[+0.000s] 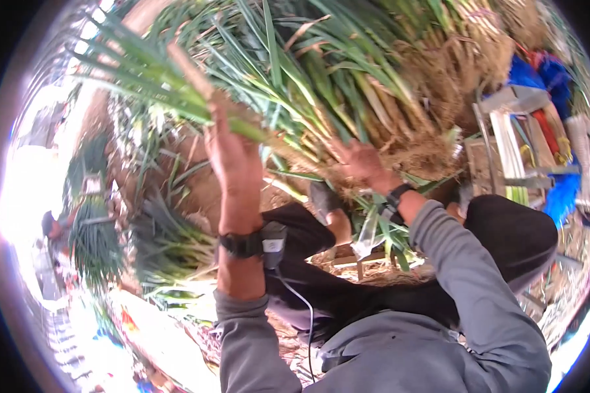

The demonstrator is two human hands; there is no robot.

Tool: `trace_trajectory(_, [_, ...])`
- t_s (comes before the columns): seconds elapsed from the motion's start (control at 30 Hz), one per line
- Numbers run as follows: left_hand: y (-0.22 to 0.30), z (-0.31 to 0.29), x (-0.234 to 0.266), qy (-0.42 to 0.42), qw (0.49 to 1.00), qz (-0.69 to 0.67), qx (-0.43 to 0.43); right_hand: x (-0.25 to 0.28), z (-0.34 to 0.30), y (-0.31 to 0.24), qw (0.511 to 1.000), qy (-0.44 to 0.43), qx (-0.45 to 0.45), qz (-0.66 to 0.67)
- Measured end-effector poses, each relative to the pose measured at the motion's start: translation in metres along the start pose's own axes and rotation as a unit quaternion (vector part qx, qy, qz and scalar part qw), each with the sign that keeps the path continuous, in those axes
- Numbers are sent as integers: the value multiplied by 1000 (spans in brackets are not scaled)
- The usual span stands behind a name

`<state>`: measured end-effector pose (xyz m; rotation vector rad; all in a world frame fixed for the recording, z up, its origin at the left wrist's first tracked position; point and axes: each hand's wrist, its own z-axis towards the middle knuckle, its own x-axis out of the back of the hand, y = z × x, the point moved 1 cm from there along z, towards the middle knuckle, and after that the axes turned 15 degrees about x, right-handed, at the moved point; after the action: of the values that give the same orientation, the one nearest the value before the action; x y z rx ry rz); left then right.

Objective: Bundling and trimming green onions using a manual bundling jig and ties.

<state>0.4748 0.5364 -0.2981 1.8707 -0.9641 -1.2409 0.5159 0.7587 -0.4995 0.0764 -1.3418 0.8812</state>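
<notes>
Gray sweatshirt (400, 357) fills the lower frame. Left hand (235, 147) wraps a leafy green stalk (189, 99), upper left; right hand (366, 165), mid-frame, hovers near roots, can't tell if pinching.

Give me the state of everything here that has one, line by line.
Left hand: against leafy stalks, grip unclear
Right hand: fingers bent, grip unclear
Leafy stalks: slanted, leaves on
Stalk heap: piled, roots attached
Wristbands: worn
Grey sleeves: ending short of wrists
Cable: curved
</notes>
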Motion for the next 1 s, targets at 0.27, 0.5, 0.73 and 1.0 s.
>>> trace_trajectory(0.27, [15, -8, 5, -47, 992, -63, -98, 35, -25, -36, 990, 68, 63, 107])
trace_trajectory(0.5, [25, -19, 6, 51, 980, -82, -176, 23, -88, -31, 990, 15, 53, 127])
trace_trajectory(0.73, [87, -35, 54, 54, 955, -68, -282, -24, -138, 15, 972, -196, -51, 119])
trace_trajectory(1.0, [65, -42, 71, 264, 710, 503, -417, -1, -86, 26, 989, 127, -40, 60])
